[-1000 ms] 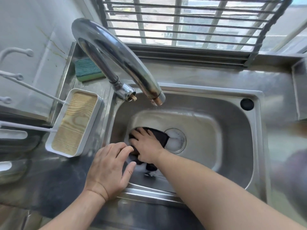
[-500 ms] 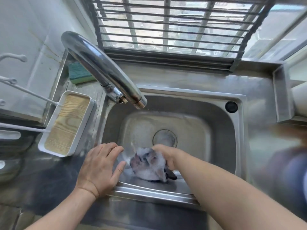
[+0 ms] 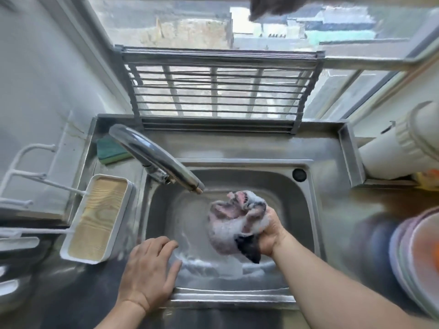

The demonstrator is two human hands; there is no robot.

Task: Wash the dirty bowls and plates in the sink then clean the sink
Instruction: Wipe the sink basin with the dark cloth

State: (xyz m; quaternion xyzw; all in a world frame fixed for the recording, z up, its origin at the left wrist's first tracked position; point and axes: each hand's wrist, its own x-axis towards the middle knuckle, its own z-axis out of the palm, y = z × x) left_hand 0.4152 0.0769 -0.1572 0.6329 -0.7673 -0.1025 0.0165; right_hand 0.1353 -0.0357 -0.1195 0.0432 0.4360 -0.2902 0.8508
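The steel sink (image 3: 306, 224) holds no dishes; soapy water streaks its floor. My right hand (image 3: 270, 231) grips a bunched, foam-covered cloth (image 3: 234, 222), pink and dark in places, lifted above the middle of the basin. My left hand (image 3: 148, 271) rests flat with spread fingers on the sink's front left rim. The faucet (image 3: 156, 157) arches from the back left, its spout ending just left of the cloth. A stack of plates (image 3: 418, 264) sits blurred at the right edge on the counter.
A white tray with a wooden insert (image 3: 97, 217) lies left of the sink. A green sponge (image 3: 111, 150) sits behind the faucet. A metal rack (image 3: 218, 91) leans against the window. A white cylindrical container (image 3: 401, 148) lies at the right.
My right hand stopped wiping the sink floor by the drain, gathered the cloth into a foamy bunch and lifted it up and to the right. The view tilted upward. My left hand stayed on the rim.
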